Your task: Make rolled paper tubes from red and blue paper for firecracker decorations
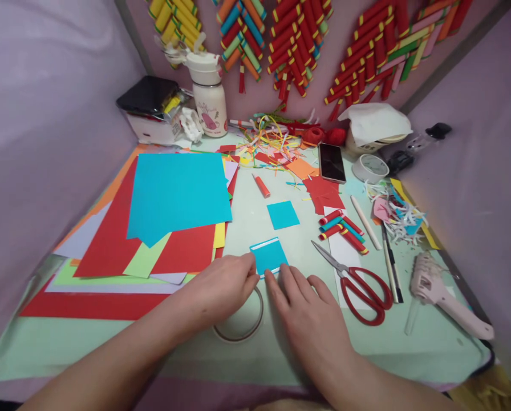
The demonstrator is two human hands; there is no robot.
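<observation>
A small blue paper square (pixel 269 257) lies in front of me with pale tape strips along its far and near edges. My left hand (pixel 232 284) is closed in a pinch at its near left corner, at the end of the near strip; the fingertips are partly hidden. My right hand (pixel 307 305) lies flat on the near edge, fingers stretched and pressing down by the strip. Just below my left hand rests a thin tape roll (pixel 243 337), partly covered by it. Another blue paper square (pixel 283 214) lies farther back.
Coloured paper sheets (pixel 181 191) are stacked at left. To the right lie red-handled scissors (pixel 358 285), small rolled paper tubes (pixel 343 228), a pen (pixel 391 262) and a glue gun (pixel 443 297). Behind are a phone (pixel 331 162), a bottle (pixel 209 103) and paper scraps (pixel 272 142).
</observation>
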